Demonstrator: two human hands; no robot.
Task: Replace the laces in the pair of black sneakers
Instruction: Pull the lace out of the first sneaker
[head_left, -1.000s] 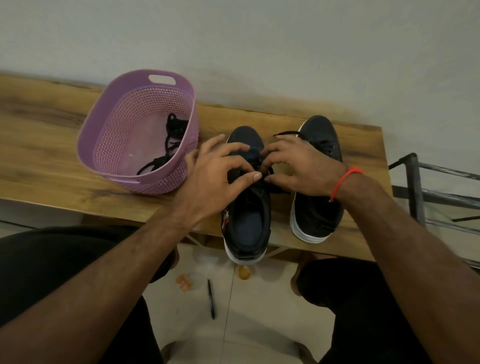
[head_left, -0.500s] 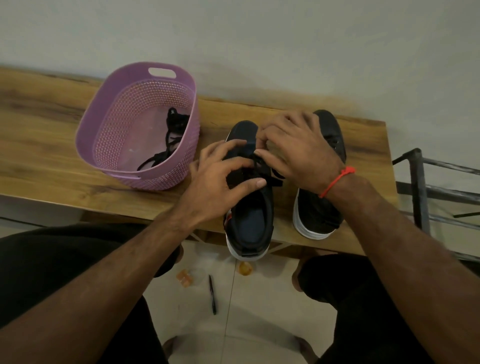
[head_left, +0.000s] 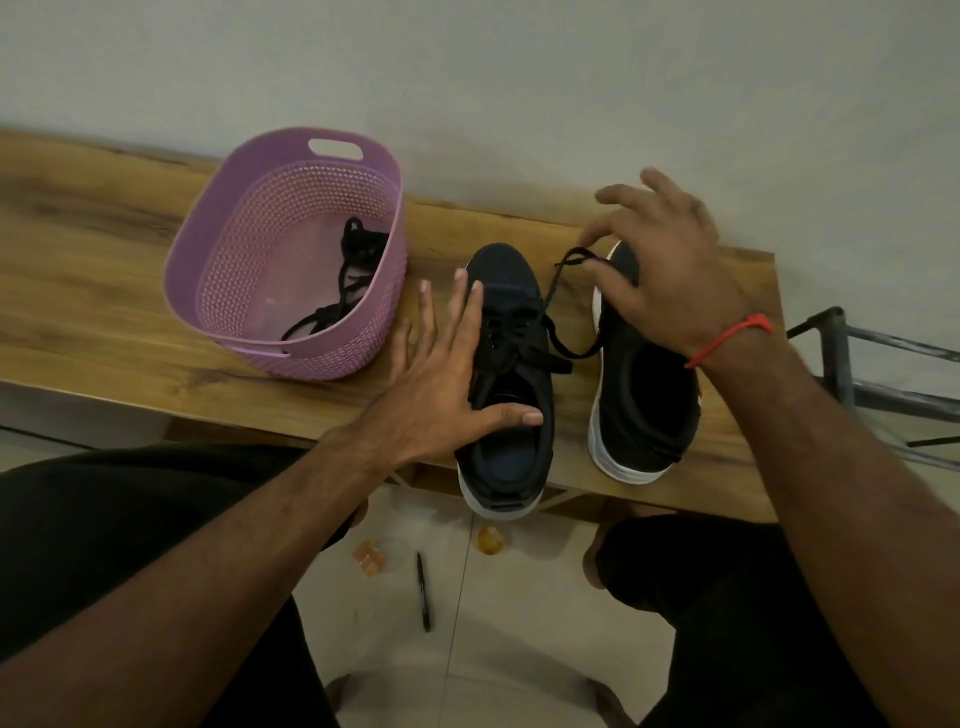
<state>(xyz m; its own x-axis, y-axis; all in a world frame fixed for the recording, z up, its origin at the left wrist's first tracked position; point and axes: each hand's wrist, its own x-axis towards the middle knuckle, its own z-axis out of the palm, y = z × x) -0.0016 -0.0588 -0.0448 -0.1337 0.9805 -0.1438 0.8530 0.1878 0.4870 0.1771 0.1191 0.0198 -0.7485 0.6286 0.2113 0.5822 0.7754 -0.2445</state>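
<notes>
The right hand hovers over the toe of the right sneaker, its thumb and forefinger pinching the end of a black lace, the other fingers spread and lifted. That lace runs down from the pinch to the eyelets of the left sneaker, where it is loosely threaded. The left hand lies flat with straight, splayed fingers against the outer side of the left sneaker, thumb across its collar. A red thread bracelet circles the right wrist.

Two black sneakers with white soles stand side by side on the wooden table, heels at the near edge. One purple perforated basket sits just left of them, holding one tangle of black laces. On the floor below lie one black pen and two small amber objects, too small to identify. A metal rack stands to the right.
</notes>
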